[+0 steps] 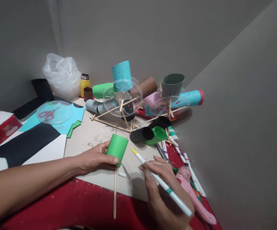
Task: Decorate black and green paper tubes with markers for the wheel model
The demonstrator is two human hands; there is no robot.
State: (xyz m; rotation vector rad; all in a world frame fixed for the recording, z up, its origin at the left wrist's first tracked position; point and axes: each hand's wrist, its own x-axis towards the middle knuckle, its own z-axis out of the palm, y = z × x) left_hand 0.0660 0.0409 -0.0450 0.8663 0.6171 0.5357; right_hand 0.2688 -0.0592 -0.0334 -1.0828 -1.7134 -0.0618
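Note:
My left hand is closed around a short green paper tube, thumb across its lower front. In my right hand is a white marker with a yellow tip, pointing up and left toward the tube but apart from it. Below the tube, thin wooden sticks lie over the table's front edge, beside a small white marker cap. Just behind the tube, black and green rolled paper tubes rest on the pale sheet.
Stick frames holding clear plastic discs and coloured tubes stand at the back. Cut paper and red scissors under a clear lid lie left. A plastic bag and yellow bottle stand behind; markers and a pink-handled tool lie right.

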